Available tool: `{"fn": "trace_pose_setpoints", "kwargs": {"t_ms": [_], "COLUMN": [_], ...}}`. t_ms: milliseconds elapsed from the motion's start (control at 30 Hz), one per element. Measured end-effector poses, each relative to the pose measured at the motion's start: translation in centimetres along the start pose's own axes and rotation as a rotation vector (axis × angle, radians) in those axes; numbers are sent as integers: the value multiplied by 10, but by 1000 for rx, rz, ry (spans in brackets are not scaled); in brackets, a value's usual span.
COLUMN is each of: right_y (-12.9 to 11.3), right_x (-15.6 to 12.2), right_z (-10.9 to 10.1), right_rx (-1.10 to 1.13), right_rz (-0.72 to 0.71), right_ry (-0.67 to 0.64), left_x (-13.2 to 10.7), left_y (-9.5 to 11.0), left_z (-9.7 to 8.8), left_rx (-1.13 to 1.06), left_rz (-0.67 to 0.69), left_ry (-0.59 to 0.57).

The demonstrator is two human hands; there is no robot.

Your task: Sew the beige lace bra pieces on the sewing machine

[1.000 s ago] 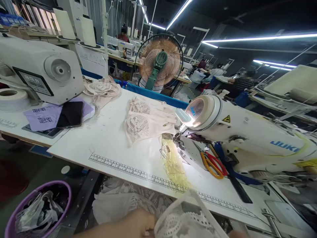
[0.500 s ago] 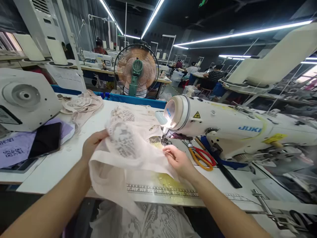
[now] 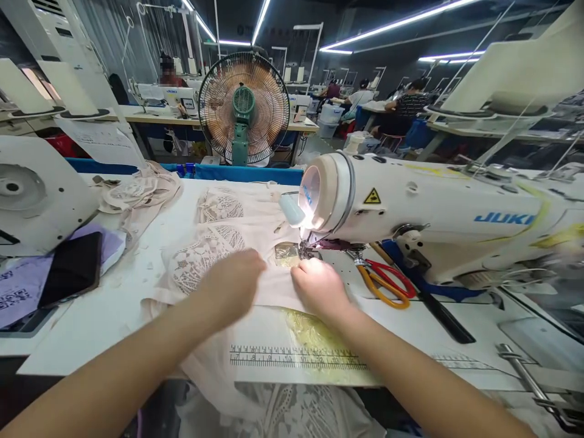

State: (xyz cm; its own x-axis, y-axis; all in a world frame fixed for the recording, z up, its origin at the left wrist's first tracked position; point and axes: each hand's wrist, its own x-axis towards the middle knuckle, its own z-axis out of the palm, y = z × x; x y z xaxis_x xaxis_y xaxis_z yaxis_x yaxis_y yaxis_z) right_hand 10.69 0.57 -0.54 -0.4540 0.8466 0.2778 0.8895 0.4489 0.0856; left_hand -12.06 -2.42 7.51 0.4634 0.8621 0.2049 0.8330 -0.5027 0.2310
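Fingers curled, tips too hidden to tell any grip, the left hand (image 3: 233, 285) is over and the right hand (image 3: 322, 286) on the pale lace garment (image 3: 207, 252), spread across the white tabletop (image 3: 103, 331) beside the sewing machine (image 3: 438, 213).

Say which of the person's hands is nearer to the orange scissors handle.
Right. In the picture, the right hand is left of the orange scissors handle, with a gap between; the left hand is farther left, at the pale lace garment.
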Motion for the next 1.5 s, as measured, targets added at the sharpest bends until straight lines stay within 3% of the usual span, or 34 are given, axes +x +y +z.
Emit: {"fn": "trace_pose_setpoints", "kwargs": {"t_ms": [100,200,267,567,967,1300,1500], "right_y": [0,0,2,12,8,5,4], "right_x": [-13,-31,-45,-86,-88,-89,-88], "right_z": [-4,-8,-9,-3,1,2,1], "right_rx": [-41,-42,-25,222,245,176,190], "right_rz": [-23,-50,-70,-122,-156,-156,-147], "right_ry": [8,25,41,153,170,175,197], "left_x": [28,47,53,72,86,90,89], "left_y": [34,37,31,32,32,31,35], "left_z": [50,89,100,97,94,85,89], "left_rx": [17,83,121,216,189,108,138], "left_rz": [237,312,338,255,251,290,232], "left_ry": [-173,-179,-155,-158,-267,-297,-282]}}
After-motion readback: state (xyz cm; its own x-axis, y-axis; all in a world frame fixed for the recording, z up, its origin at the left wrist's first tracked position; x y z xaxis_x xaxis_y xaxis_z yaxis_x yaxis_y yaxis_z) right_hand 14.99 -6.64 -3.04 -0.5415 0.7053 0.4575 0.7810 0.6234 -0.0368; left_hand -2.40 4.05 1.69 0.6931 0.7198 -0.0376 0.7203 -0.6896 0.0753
